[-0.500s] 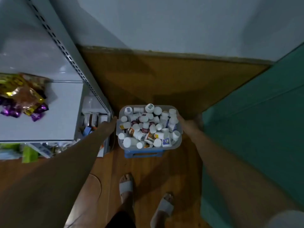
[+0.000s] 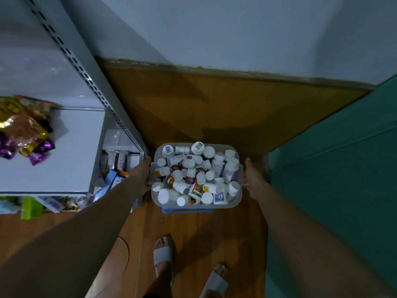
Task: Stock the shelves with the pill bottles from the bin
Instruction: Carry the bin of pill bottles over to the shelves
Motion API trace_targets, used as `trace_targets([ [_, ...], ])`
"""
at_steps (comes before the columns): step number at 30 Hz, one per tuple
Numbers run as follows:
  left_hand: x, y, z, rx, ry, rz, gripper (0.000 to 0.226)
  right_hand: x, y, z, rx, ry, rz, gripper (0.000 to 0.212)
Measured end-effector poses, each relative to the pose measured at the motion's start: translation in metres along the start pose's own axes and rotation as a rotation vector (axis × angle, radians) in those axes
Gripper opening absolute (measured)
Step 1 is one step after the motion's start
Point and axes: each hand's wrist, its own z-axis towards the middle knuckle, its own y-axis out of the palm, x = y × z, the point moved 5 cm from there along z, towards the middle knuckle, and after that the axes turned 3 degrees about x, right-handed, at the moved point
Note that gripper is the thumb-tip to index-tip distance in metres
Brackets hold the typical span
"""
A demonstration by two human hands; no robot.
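Note:
A clear plastic bin [image 2: 236, 198] heaped with several white-capped pill bottles [image 2: 193, 173] is below me, over the wooden floor, with something blue [image 2: 187, 210] just beneath its near edge. My left hand [image 2: 145, 172] grips the bin's left side and my right hand [image 2: 250, 177] grips its right side; the fingers are mostly hidden under the rim. The white metal shelves [image 2: 64, 160] stand to the left, right beside the bin.
Shiny snack packets [image 2: 23, 130] lie on the upper shelf, and boxes and packets [image 2: 116, 166] crowd the lower one. A slotted shelf upright [image 2: 86, 72] runs diagonally. A teal panel [image 2: 333, 168] closes the right side. My sandalled feet [image 2: 163, 252] stand behind the bin.
The bin looks slightly larger and nearer to me, with both hands still at its sides. Little else has shifted.

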Motion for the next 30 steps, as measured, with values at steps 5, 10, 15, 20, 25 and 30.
trace_targets([
  [5,0.009,-0.001,-0.015,0.008,0.021,0.014,0.05,-0.039,-0.012,-0.1,-0.015,-0.058,0.079,0.056],
  [10,0.009,-0.006,-0.06,-0.046,0.083,-0.031,0.052,-0.049,-0.041,-0.147,0.03,-0.112,0.164,0.054],
  [15,0.008,-0.011,-0.124,-0.058,0.224,-0.093,0.054,-0.056,-0.077,-0.188,0.027,-0.135,0.351,0.06],
  [20,-0.009,-0.032,-0.191,-0.026,0.318,-0.192,0.068,-0.059,-0.106,-0.237,-0.066,-0.164,0.468,0.054],
  [25,-0.048,-0.059,-0.266,-0.005,0.364,-0.297,0.069,-0.067,-0.121,-0.298,-0.139,-0.234,0.444,0.053],
  [30,-0.086,-0.111,-0.326,0.162,0.432,-0.345,0.076,-0.055,-0.102,-0.365,-0.185,-0.31,0.396,0.037],
])
